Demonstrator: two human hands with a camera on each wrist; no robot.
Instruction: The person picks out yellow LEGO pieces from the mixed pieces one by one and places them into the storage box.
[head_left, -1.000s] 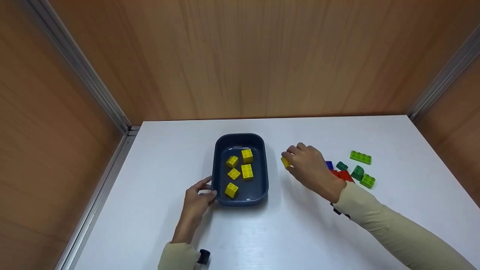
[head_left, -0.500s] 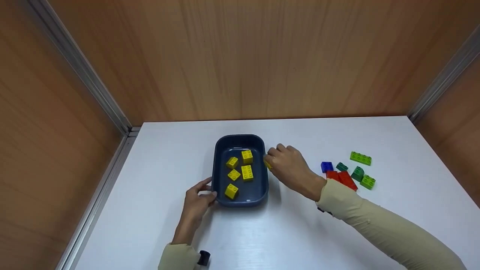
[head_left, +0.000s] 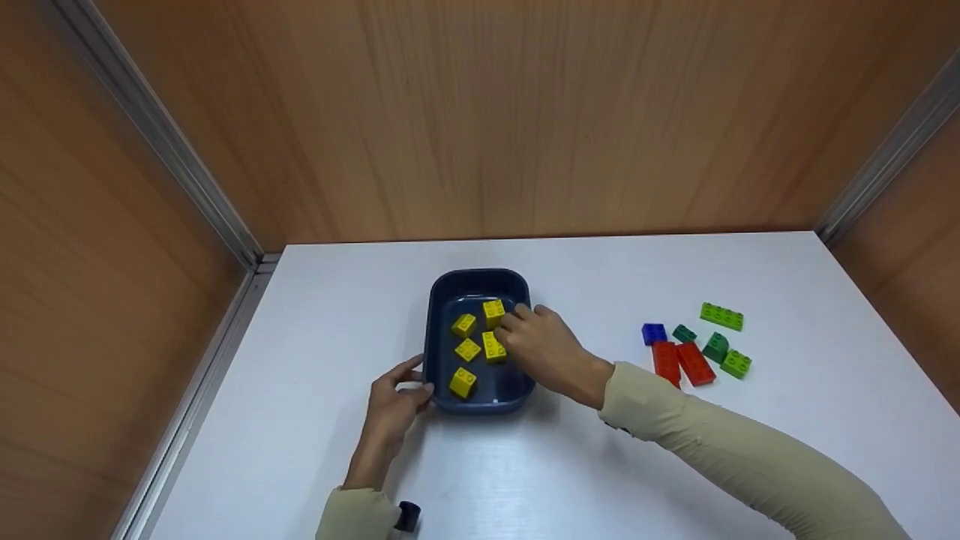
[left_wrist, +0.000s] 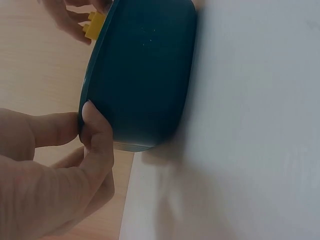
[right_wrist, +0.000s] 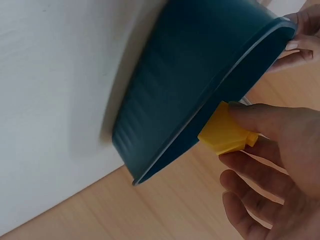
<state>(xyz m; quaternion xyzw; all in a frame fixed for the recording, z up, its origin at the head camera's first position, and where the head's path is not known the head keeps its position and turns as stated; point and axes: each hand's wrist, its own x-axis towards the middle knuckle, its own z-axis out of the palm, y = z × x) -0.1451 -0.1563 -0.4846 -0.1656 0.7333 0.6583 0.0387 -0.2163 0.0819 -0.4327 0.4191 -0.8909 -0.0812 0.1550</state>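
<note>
A dark blue tray [head_left: 480,401] stands on the white table with several yellow toy bricks [head_left: 463,382] lying in it. My left hand [head_left: 396,409] pinches the tray's rim at its near left corner; the left wrist view shows thumb and fingers on either side of the rim. Over the tray's right side is my right hand [head_left: 551,349]. Between its thumb and fingers it pinches a yellow toy brick [right_wrist: 225,131], seen close by the rim in the right wrist view. From the head view the hand hides that brick.
Right of the tray lie two red bricks [head_left: 696,364], a blue brick [head_left: 654,334] and several green bricks [head_left: 721,316] in a loose group. A wooden panel [head_left: 525,112] rises behind the table, with more panels at both sides.
My right hand has carried the yellow brick leftward from beside the loose group to over the tray. The red and blue bricks it covered now show. My left hand keeps its place.
</note>
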